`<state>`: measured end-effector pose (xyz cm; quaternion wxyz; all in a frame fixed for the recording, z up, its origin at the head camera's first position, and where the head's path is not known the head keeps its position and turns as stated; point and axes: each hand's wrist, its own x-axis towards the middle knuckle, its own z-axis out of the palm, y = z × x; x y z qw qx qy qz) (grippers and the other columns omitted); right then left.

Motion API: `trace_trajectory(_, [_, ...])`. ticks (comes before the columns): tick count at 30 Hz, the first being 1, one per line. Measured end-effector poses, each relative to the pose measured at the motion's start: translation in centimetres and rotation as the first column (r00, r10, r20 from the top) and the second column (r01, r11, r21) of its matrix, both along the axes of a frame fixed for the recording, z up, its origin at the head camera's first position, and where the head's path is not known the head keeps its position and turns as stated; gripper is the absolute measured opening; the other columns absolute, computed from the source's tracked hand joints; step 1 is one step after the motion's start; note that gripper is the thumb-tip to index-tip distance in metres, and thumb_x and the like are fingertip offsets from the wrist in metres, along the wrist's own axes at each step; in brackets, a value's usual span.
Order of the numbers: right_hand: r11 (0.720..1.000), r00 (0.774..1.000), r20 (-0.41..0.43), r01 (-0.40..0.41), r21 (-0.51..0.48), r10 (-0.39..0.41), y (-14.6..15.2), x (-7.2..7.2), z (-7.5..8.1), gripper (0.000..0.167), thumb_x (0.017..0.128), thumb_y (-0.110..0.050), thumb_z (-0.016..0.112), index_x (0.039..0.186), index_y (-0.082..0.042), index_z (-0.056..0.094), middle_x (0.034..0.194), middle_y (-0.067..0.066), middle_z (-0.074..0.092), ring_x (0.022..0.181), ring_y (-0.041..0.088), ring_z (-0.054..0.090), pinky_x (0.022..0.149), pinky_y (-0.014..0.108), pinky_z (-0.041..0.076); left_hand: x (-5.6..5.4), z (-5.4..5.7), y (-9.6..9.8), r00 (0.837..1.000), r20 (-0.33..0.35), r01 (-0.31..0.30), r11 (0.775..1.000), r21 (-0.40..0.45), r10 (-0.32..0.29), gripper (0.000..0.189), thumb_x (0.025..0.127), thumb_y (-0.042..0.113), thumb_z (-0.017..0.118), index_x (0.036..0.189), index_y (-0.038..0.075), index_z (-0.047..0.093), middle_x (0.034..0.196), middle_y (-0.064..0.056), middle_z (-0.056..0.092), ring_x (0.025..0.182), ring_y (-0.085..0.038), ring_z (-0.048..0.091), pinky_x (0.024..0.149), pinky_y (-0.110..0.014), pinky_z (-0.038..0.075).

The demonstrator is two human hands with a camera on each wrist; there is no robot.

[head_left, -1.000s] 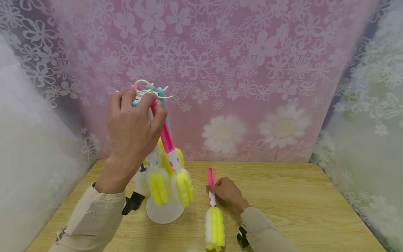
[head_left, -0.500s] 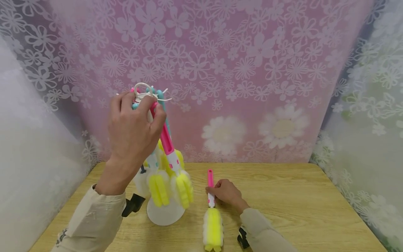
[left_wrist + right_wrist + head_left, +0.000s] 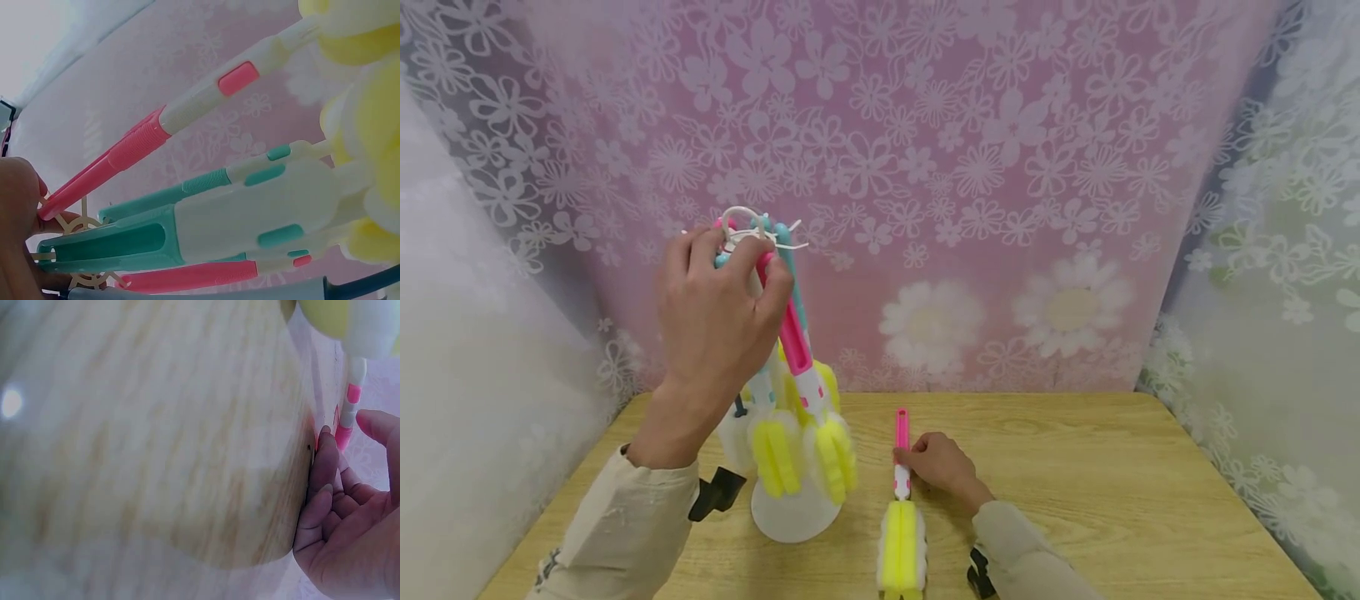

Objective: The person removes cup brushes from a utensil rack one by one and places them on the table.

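My left hand [image 3: 718, 321] is at the top of a white stand [image 3: 793, 512] with thin hooks, its thumb and forefinger pinching the upper end of a pink-handled sponge brush [image 3: 795, 337]. Around the stand hang several more sponge brushes, among them one with a teal handle [image 3: 112, 240] and another pink one [image 3: 194, 275]. Their yellow-and-white sponge heads point down. My right hand [image 3: 946, 467] is down at the table, thumb and fingertips on the pink handle of a separate sponge brush [image 3: 902, 546]. Its sponge head points towards me. The left fingertips are partly hidden behind the handles.
The wood-grain table [image 3: 1075, 500] carries the stand left of centre and the separate brush to its right. Flowered pink cloth [image 3: 925, 167] rises behind the table, and pale cloth walls flank both sides. A grey handle [image 3: 200, 294] with a dark neck hangs among the brushes.
The brush by my right hand has turned slightly: its sponge head has shifted left and its yellow middle faces up more. My left hand keeps its place on the stand.
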<state>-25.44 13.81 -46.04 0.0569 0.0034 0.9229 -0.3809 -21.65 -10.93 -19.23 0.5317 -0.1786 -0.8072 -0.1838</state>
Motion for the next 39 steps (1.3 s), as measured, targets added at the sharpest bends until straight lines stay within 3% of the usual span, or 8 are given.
trace_trajectory(12, [0.992, 0.999, 0.033, 0.013, -0.122, -0.009, 0.5, -0.1, -0.4, 0.035, 0.093, -0.041, 0.057, 0.082, -0.007, 0.058, 0.069, 0.003, 0.058, 0.056, 0.015, 0.050, 0.052, 0.028, 0.042, -0.2, 0.1, 0.0, 0.999, -0.005, 0.043, 0.998, 0.043, -0.042, 0.036, 0.088, 0.025, 0.041, 0.090, 0.003, 0.070, 0.100, -0.022, 0.064, 0.107, -0.041, 0.051, 0.092, -0.052, 0.039])
trace_trajectory(18, [0.984, 0.999, 0.040, 0.006, -0.179, 0.001, 0.9, -0.1, 0.2, 0.033, 0.094, -0.036, 0.056, 0.084, -0.005, 0.058, 0.071, 0.005, 0.058, 0.058, 0.016, 0.050, 0.053, 0.028, 0.043, 0.3, 0.5, -0.2, 0.987, 0.157, 0.023, 0.997, 0.074, -0.035, 0.035, 0.090, 0.028, 0.045, 0.103, 0.009, 0.072, 0.118, -0.018, 0.061, 0.125, -0.037, 0.039, 0.102, -0.056, 0.027])
trace_trajectory(20, [0.982, 0.999, 0.039, -0.004, -0.187, 0.011, 1.0, 0.0, 0.5, 0.033, 0.095, -0.035, 0.056, 0.085, -0.004, 0.058, 0.071, 0.006, 0.057, 0.058, 0.016, 0.048, 0.053, 0.028, 0.042, 0.5, 0.5, -0.2, 0.983, 0.180, 0.012, 0.997, 0.076, -0.025, 0.036, 0.091, 0.030, 0.045, 0.105, 0.011, 0.072, 0.122, -0.018, 0.059, 0.129, -0.035, 0.035, 0.104, -0.056, 0.024])
trace_trajectory(27, [0.975, 1.000, 0.005, 0.008, -0.222, -0.008, 1.5, -0.1, 1.4, 0.031, 0.097, -0.030, 0.052, 0.091, 0.000, 0.059, 0.078, 0.008, 0.061, 0.064, 0.018, 0.054, 0.056, 0.028, 0.044, 0.6, 0.4, -0.5, 0.995, 0.102, 0.014, 0.998, 0.056, -0.020, 0.038, 0.091, 0.029, 0.042, 0.101, 0.012, 0.074, 0.108, -0.022, 0.052, 0.104, -0.040, 0.042, 0.086, -0.053, 0.033])
trace_trajectory(35, [0.924, 0.997, -0.073, -0.001, -0.383, -0.029, 1.9, -0.6, 3.2, 0.024, 0.098, -0.021, 0.053, 0.090, 0.001, 0.061, 0.084, 0.018, 0.064, 0.078, 0.036, 0.062, 0.075, 0.046, 0.052, 1.2, 0.9, -0.9, 0.980, 0.198, 0.000, 1.000, 0.005, -0.001, 0.034, 0.092, 0.026, 0.044, 0.105, 0.010, 0.072, 0.100, -0.015, 0.051, 0.099, -0.036, 0.044, 0.088, -0.054, 0.033])
trace_trajectory(39, [0.925, 0.994, -0.102, -0.018, -0.379, -0.023, 1.9, -0.6, 4.4, 0.022, 0.097, -0.022, 0.053, 0.088, -0.004, 0.063, 0.083, 0.016, 0.064, 0.080, 0.036, 0.062, 0.077, 0.047, 0.051, 1.4, 1.2, -1.0, 0.974, 0.226, 0.026, 1.000, -0.001, -0.025, 0.033, 0.093, 0.023, 0.045, 0.108, 0.010, 0.071, 0.100, -0.015, 0.053, 0.100, -0.037, 0.047, 0.098, -0.054, 0.029])
